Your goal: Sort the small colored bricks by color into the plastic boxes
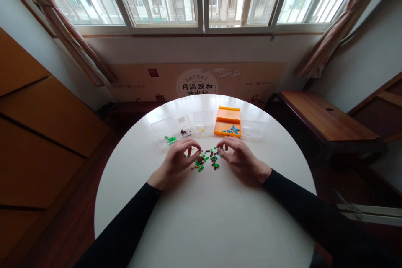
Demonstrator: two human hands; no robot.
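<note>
A loose pile of small building bricks (201, 162), green, brown and tan with a few blue, lies on the white table between my hands. A smaller cluster of bricks (215, 160) sits just to its right. My left hand (179, 157) is at the left edge of the pile, thumb and index finger curled into a pinch. Across from it my right hand (238, 155) reaches over the right cluster, its thumb and index finger also drawn together. Whatever the fingertips of either hand hold is too small to make out.
Behind the hands stands a row of clear plastic boxes: one with green bricks (170, 139), one with brown bricks (184, 132), one with yellow bricks (201, 129). An orange box (228, 113) contains blue bricks (233, 130). Right of it is another clear box (253, 129). The round table (201, 217) has a curved edge.
</note>
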